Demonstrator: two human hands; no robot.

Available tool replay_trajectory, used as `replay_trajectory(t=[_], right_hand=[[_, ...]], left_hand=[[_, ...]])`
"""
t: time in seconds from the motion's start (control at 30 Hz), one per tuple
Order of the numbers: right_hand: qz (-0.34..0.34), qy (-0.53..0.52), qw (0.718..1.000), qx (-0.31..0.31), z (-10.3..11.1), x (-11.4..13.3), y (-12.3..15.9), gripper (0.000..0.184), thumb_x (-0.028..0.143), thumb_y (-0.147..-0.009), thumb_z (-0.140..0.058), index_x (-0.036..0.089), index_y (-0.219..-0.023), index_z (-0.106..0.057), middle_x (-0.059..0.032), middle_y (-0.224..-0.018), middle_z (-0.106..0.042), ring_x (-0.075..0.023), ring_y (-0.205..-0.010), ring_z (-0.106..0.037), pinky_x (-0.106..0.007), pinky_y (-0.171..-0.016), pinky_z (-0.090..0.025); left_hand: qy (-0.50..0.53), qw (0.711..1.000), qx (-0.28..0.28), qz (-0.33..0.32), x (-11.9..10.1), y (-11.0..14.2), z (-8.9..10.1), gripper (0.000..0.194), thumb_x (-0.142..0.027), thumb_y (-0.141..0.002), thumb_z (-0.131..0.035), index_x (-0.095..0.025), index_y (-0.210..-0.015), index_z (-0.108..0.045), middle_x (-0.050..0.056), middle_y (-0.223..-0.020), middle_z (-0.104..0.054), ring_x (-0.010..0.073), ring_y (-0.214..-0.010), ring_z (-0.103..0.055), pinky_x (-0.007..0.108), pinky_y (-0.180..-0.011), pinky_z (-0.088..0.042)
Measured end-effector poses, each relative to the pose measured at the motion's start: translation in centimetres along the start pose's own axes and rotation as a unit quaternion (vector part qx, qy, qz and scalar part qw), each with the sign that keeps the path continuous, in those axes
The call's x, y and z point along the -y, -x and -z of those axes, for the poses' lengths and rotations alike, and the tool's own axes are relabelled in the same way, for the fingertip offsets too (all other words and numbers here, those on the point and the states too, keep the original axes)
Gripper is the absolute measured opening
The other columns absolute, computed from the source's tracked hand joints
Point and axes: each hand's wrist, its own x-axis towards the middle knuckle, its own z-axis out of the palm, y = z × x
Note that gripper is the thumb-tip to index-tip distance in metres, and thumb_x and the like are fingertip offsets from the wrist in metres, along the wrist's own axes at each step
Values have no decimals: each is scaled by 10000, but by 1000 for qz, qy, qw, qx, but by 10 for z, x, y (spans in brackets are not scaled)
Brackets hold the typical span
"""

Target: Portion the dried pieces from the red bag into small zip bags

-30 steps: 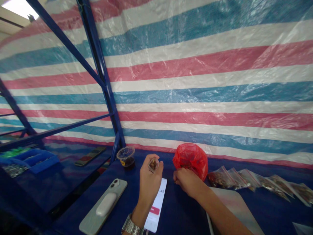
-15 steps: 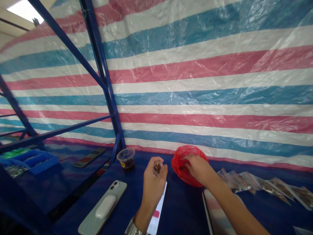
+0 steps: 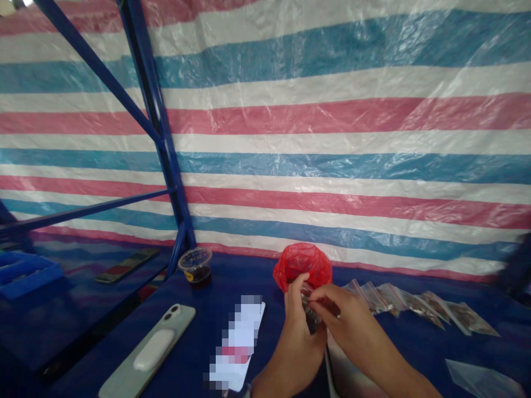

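My left hand (image 3: 290, 331) is closed around a small clear plastic bag (image 3: 309, 310) with dark brownish bits inside, held upright in front of the red plastic bag (image 3: 302, 258). My right hand (image 3: 348, 309) is pinched, its fingertips at the mouth of the small bag; what sits between them is too small to make out. The red bag stands open on the blue surface just behind both hands, its inside partly hidden by my left fingers. To the right, a row of several filled zip bags (image 3: 427, 309) lies overlapping.
A lit phone (image 3: 240, 342) lies left of my hands, then a pale green phone (image 3: 124, 370) with a white battery pack (image 3: 154, 350). Behind them stands a lidded clear cup (image 3: 197, 268). A dark tablet-like slab (image 3: 348, 367) lies under my right forearm. An unfilled bag (image 3: 481, 378) is front right.
My left hand has moved right with the small bag, to the front of the red bag. My right hand has come out of the red bag to the small bag's mouth. The view shifted right.
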Motion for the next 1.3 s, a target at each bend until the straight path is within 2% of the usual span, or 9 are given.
replay_trajectory(t=[0.07, 0.13, 0.23, 0.3, 0.4, 0.57, 0.9, 1.1, 1.3], right_hand=[[-6, -35, 999, -19, 13, -10, 8, 189, 331, -913, -587, 235, -842, -734, -34, -812, -755, -205, -728, -685, -288, -687, -508], [-17, -79, 997, -14, 27, -16, 17, 230, 417, -913, -595, 241, -843, -726, -17, -746, -721, -191, -657, -655, -271, -598, -482], [-24, -56, 998, -23, 41, -22, 32, 248, 427, -924, -577, 251, -803, -703, 6, -650, -665, -172, -573, -600, -260, -537, -434], [-20, 5, 998, -52, 47, -27, 41, 233, 381, -931, -558, 258, -783, -690, 13, -618, -647, -169, -551, -581, -262, -537, -416], [-22, 55, 995, -76, 53, -37, 49, 229, 346, -945, -520, 264, -802, -680, 7, -640, -670, -180, -570, -604, -269, -563, -430], [-88, 128, 988, -11, 61, -66, 50, 249, 326, -956, -491, 264, -842, -704, -18, -702, -738, -230, -680, -708, -299, -643, -464], [-72, 220, 971, -57, 61, -87, 54, 326, 367, -1015, -461, 285, -1113, -761, -75, -1194, -785, -288, -1048, -767, -379, -880, -570], [-58, 148, 977, -145, 76, -99, 64, 372, 485, -991, -466, 272, -972, -770, -77, -1020, -818, -286, -969, -780, -375, -864, -584], [-73, 121, 978, -154, 84, -96, 70, 390, 512, -972, -486, 256, -908, -773, -68, -919, -825, -271, -857, -778, -324, -747, -584]], left_hand=[[24, 997, 52, 43, -12, 3, -6, 987, -158, -806, -774, -265, -1617, -221, 155, -1571, -442, 293, -1458, -459, 433, -1217, -339], [32, 994, 80, 68, -23, 4, -9, 842, -226, -841, -778, -249, -1564, -349, 129, -1525, -517, 285, -1429, -483, 398, -1186, -367], [33, 985, 149, 81, -33, 2, -13, 319, -337, -911, -715, -169, -1179, -674, 66, -1067, -724, 225, -1006, -667, 305, -884, -509], [14, 981, 169, 93, -35, 3, -15, 220, -342, -914, -705, -159, -1035, -712, 30, -913, -711, 185, -842, -641, 267, -744, -486], [-36, 974, 204, 90, -30, 6, -15, 254, -339, -914, -716, -191, -1120, -726, 39, -1022, -734, 203, -926, -655, 276, -792, -498], [-207, 966, 155, 1, -15, 6, 2, 315, -364, -1033, -557, -252, -1310, -657, 83, -1347, -669, 263, -1271, -593, 421, -1127, -435], [-299, 936, 161, -90, -7, 2, 27, 295, -256, -1079, -440, -326, -1189, -705, 28, -1174, -692, 195, -1147, -657, 334, -1041, -504], [-277, 940, 167, -105, -12, 6, 16, 290, -213, -1059, -443, -296, -1068, -721, 38, -1072, -697, 201, -1047, -670, 324, -952, -525], [-212, 967, 126, -67, -6, 4, 7, 267, -220, -1030, -442, -249, -942, -692, 49, -1008, -706, 206, -988, -682, 326, -912, -520]])
